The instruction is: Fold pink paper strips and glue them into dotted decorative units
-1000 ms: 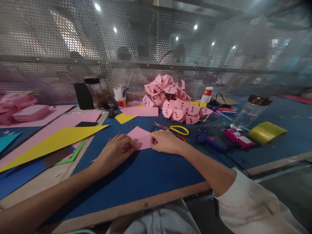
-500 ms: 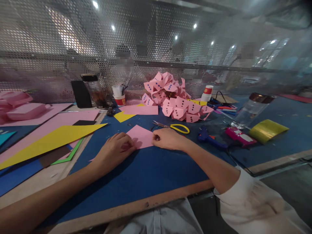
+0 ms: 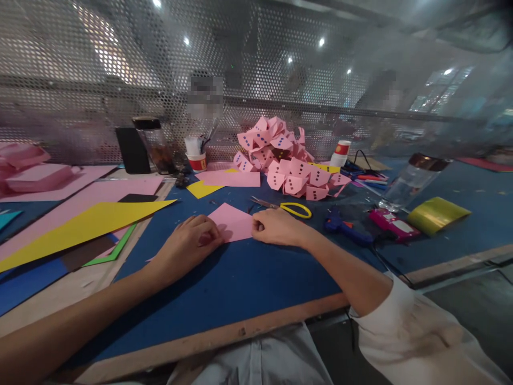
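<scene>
Pink sheet [image 3: 230, 218], one: lying at the centre of the frame on the blue work surface [image 3: 240, 291], one corner pointing up the frame; we are seeing it between both hands.
Left hand [image 3: 195, 235]: resting left of centre, fingers curling narrowly, thumb and fingertips holding the sheet's left side.
Right hand [image 3: 276, 226]: resting right of centre, fingers folding in, the tips pinching the sheet's right corner.
Scissors [image 3: 296, 210], yellow-handled: lying just beyond the right hand, blades pointing left.
Blue glue gun [image 3: 348, 229]: lying right of that hand; we are noting a magenta device [image 3: 395, 224] beside it and a curved gold sheet [image 3: 438, 214] farther right.
Clear jar [image 3: 412, 182], dark-lidded: standing at the right of the frame.
Pink folded papers [image 3: 295, 176], dotted: heaping up at upper centre.
Paper cup [image 3: 196, 161], red-banded: standing to their left.
Yellow sheet [image 3: 84, 230]: we are finding it spreading across the left of the frame, over other coloured sheets.
</scene>
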Demonstrator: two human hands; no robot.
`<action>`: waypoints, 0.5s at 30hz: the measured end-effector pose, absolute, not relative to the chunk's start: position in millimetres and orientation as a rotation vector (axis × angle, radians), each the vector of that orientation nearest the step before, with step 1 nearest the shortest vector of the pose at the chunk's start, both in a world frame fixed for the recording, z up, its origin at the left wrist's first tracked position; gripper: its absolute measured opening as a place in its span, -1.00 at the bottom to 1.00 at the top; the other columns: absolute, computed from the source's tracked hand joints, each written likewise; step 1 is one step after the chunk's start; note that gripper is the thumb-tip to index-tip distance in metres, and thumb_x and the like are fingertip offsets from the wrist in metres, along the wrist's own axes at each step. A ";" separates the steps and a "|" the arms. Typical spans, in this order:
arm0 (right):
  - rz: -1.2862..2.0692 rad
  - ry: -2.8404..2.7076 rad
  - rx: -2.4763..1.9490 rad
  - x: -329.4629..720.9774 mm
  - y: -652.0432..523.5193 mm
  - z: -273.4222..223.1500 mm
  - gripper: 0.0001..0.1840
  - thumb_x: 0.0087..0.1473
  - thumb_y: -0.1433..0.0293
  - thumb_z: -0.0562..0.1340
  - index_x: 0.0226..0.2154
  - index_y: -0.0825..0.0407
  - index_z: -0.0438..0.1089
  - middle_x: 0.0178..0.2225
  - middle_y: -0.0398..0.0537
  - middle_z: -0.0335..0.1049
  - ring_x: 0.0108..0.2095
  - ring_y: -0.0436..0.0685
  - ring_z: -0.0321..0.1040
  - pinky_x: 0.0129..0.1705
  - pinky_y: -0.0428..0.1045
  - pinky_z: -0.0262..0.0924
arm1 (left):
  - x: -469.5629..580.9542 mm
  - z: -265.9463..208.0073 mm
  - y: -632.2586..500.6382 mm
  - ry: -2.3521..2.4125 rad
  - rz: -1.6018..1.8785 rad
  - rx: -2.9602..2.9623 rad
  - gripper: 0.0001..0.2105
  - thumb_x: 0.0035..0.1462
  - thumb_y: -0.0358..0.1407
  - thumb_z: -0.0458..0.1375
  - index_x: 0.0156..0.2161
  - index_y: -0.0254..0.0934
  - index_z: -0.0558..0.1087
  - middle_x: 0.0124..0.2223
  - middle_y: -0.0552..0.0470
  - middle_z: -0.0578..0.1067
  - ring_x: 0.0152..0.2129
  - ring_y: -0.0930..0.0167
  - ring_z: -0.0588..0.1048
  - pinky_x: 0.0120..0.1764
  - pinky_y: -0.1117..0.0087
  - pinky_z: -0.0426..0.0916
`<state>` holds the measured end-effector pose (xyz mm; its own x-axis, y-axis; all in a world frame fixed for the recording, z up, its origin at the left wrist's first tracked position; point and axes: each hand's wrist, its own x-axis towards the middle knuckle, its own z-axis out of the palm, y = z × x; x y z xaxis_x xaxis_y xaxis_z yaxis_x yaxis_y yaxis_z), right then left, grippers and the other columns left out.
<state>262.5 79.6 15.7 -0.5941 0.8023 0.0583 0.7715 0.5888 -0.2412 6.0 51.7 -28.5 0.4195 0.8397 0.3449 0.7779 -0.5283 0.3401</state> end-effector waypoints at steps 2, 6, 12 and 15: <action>0.285 -2.660 -1.321 262.9 79.8 15.7 -0.89 0.07 0.39 0.20 -0.44 0.00 0.43 -0.37 -0.12 0.54 -0.33 0.07 0.41 -0.28 -0.04 0.06 | 6.6 -27.6 51.2 1.457 0.725 2.538 -0.75 0.23 -0.07 0.14 -0.38 -0.18 0.47 -0.23 0.00 0.52 -0.26 0.25 0.47 -0.14 0.20 0.29; 0.323 -2.654 -1.330 263.7 82.1 13.8 -0.88 0.06 0.38 0.20 -0.43 0.00 0.44 -0.35 -0.11 0.55 -0.35 0.07 0.40 -0.33 -0.04 0.06 | 7.1 -26.5 50.6 1.452 0.724 2.526 -0.75 0.23 -0.08 0.15 -0.37 -0.18 0.47 -0.23 0.00 0.52 -0.25 0.26 0.47 -0.12 0.21 0.29; 0.323 -2.661 -1.323 264.7 84.4 11.9 -0.87 0.05 0.37 0.19 -0.41 -0.01 0.47 -0.33 -0.09 0.56 -0.32 0.08 0.40 -0.31 -0.04 0.07 | 7.1 -26.0 49.8 1.441 0.723 2.519 -0.77 0.24 -0.10 0.14 -0.36 -0.18 0.46 -0.23 0.00 0.51 -0.27 0.27 0.46 -0.13 0.22 0.29; 0.304 -2.684 -1.323 265.7 84.5 13.0 -0.86 0.06 0.37 0.18 -0.41 0.00 0.47 -0.32 -0.10 0.56 -0.31 0.07 0.41 -0.31 -0.05 0.06 | 6.8 -26.2 49.8 1.436 0.719 2.522 -0.76 0.25 -0.10 0.13 -0.35 -0.19 0.46 -0.23 -0.01 0.51 -0.26 0.27 0.46 -0.14 0.22 0.29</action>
